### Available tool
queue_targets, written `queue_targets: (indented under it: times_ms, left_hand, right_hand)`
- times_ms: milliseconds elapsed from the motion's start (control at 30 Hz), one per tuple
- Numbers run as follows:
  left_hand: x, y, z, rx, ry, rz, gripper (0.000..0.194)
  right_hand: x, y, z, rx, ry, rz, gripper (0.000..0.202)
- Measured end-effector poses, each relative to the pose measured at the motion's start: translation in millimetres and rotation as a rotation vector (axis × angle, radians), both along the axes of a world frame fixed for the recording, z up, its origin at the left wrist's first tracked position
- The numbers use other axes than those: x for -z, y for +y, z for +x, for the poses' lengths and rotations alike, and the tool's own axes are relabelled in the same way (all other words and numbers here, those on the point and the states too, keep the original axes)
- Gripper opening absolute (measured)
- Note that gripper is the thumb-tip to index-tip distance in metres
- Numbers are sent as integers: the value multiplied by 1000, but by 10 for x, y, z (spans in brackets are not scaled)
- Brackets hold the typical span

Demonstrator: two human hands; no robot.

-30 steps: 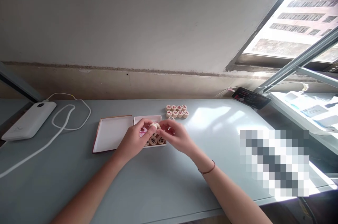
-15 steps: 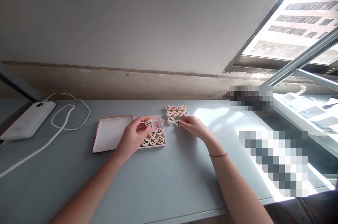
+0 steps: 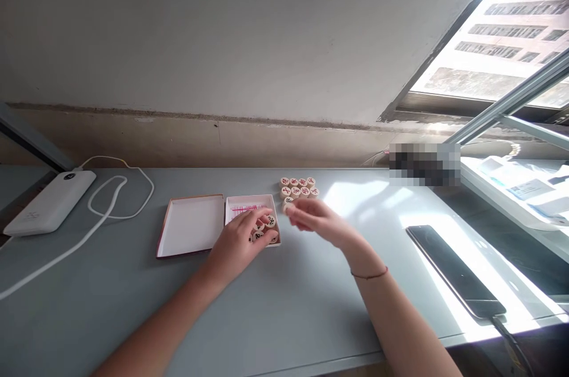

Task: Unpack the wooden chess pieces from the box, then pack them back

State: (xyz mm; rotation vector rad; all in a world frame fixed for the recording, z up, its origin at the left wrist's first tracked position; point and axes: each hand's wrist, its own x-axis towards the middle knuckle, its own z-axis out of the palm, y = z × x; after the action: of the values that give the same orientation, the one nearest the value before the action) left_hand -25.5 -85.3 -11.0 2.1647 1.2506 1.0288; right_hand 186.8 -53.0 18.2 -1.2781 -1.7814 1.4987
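Over the shallow white box (image 3: 280,240), my left hand (image 3: 240,237) reaches down with thumb and fingers apart around round xiangqi pieces (image 3: 270,221) bearing black characters. It partly covers those pieces. My right hand (image 3: 313,218) hovers just right of the box, fingers curled together; whether a piece is between the fingertips is hidden. Close behind its fingertips, a black-marked xiangqi piece (image 3: 288,202) is partly covered. Beyond that stand two rows of red-marked xiangqi pieces (image 3: 296,191) on the grey table (image 3: 284,306).
The box lid (image 3: 191,226) lies inside-up left of the box. A white power bank (image 3: 51,202) with a white cable (image 3: 104,214) is at the far left. On the right, a phone (image 3: 456,270) lies in sunlight, plugged into a cable. A white tray (image 3: 511,193) sits beyond it.
My left hand has lowered into the box from above it, where it pinched a piece. My right hand has shifted left from a black-marked piece, which no longer shows.
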Motion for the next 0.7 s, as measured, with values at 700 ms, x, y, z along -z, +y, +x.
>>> queue_targets:
  times_ms: [700]
  left_hand:
    - [-2, 52, -62, -16, 95, 126, 20]
  right_hand:
    - [258, 258, 469, 141, -471, -46, 50]
